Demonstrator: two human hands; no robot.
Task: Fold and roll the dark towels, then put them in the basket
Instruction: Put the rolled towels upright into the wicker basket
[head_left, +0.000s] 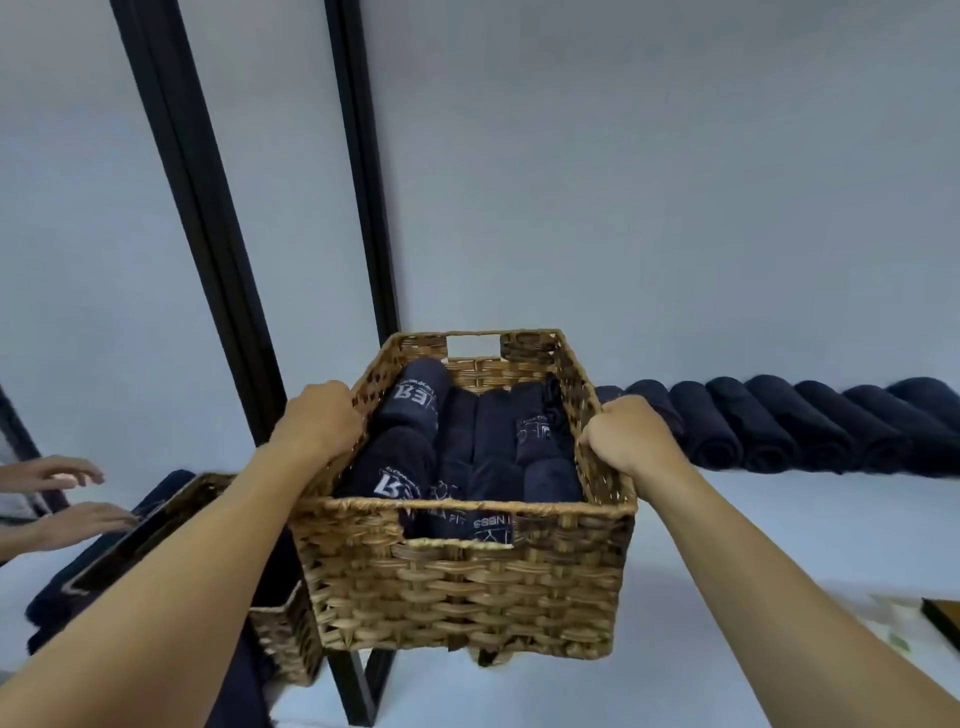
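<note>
Item: wicker basket (467, 587), centre frame, long side toward the wearer, with a handle slot in the near wall and another in the far wall.
- Contents: rolled dark towels (488, 447), packed side by side in rows. White logos show on several. It looks nearly full.
- Left hand (319, 415): clenched over the left rim.
- Right hand (623, 434): clenched over the right rim. A grip on each side would keep a loaded basket level; it seems lifted or being shifted rather than at rest.

Item: row of rolled towels (769, 426), right of frame, lined up on the white surface (805, 530) just behind the basket. Presumably they are waiting their turn.

Item: second basket (280, 634), lower left, partly hidden by the left forearm, with dark cloth beside it.

Item: two further hands (57, 474), far left edge, over dark cloth. I cannot tell whether they are a reflection or another person.

Room: plain pale wall (623, 182), with black frame bars (208, 234) slanting down from the upper left.
</note>
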